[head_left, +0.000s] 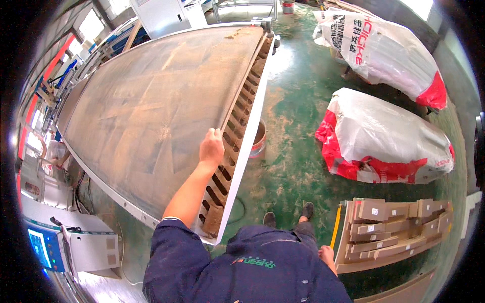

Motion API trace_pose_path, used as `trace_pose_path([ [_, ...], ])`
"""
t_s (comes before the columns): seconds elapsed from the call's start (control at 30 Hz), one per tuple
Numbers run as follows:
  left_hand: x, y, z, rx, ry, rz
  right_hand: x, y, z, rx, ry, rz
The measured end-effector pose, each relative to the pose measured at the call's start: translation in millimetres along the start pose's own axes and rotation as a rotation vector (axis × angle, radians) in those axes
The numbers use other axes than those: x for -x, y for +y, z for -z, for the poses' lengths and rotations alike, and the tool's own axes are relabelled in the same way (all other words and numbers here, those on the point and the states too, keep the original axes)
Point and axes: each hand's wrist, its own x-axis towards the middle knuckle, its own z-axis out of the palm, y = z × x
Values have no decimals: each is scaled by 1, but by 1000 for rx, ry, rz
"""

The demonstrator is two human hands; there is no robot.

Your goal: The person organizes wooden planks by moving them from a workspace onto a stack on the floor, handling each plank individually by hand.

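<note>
My left hand is closed over the right edge of a wide, dust-covered brown sheet, which lies like a belt over a long machine bed. Its fingers curl over the edge, beside the row of dark slots in the bed's white side frame. Brown dust is heaped along those slots. Low at my side hangs my right hand, close to a yellow strip by the stacked boards. Its fingers are small and partly hidden, so whether they hold anything is unclear.
Two bulky loads wrapped in white and red plastic stand at the right. Brown boards are stacked at the lower right. A bucket sits beside the bed on the dusty green floor. A control screen is at the lower left.
</note>
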Motion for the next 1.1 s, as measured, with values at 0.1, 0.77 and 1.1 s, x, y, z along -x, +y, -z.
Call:
trace_pose_path([
  [0.1,-14,6,12,55,94,31,-1,-4,1,-17,6,-37],
  [0.77,-168,-27,-80,-39,37,174,-103,160,75,270,-10,438],
  [1.1,-186,22,-94,-29,70,114,4,97,64,86,178,67],
])
